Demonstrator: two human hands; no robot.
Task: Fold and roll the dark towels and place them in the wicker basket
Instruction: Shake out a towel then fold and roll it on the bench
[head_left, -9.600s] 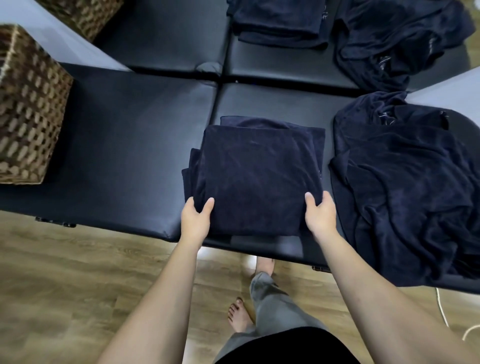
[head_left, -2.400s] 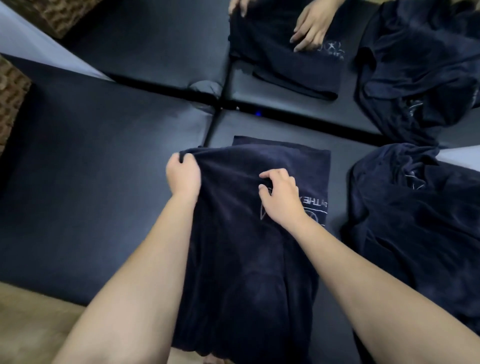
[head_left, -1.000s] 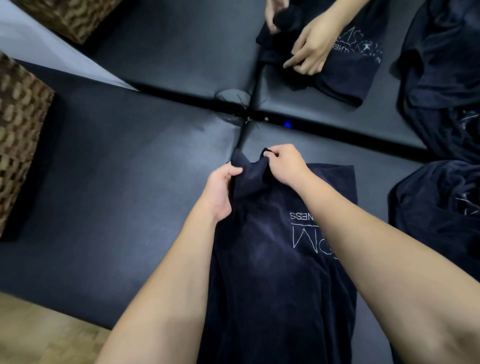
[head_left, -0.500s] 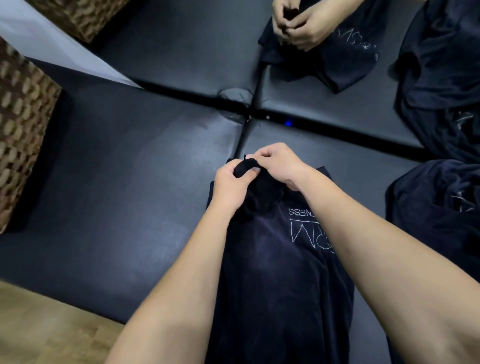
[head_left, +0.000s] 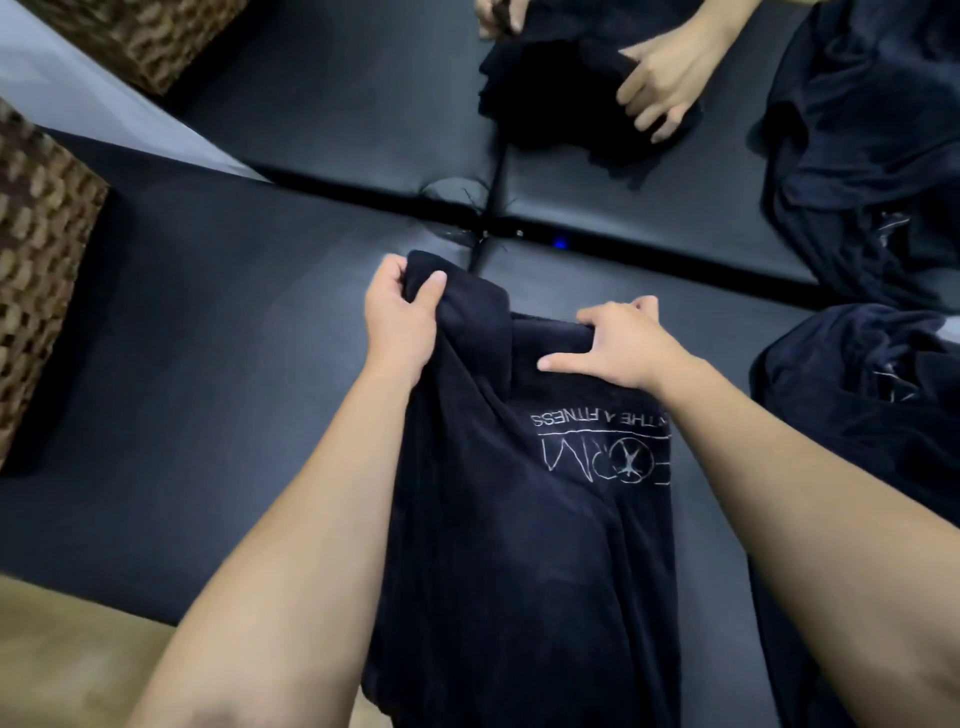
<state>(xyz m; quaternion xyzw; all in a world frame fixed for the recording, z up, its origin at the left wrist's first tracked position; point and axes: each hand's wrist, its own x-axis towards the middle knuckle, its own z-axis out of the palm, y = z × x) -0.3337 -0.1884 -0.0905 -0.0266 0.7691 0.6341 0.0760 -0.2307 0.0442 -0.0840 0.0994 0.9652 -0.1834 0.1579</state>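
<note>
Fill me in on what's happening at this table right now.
A person is working a dark towel with a white logo on a black padded table. The left hand grips its raised far corner, and the right hand pinches the far edge beside it. The towel is not rolled yet. A wicker basket stands at the left. Across the table, another person's hands handle another towel.

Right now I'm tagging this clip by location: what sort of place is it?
Probably a gym or spa: black padded benches, a dark towel printed with a fitness logo, and a wicker basket.
</note>
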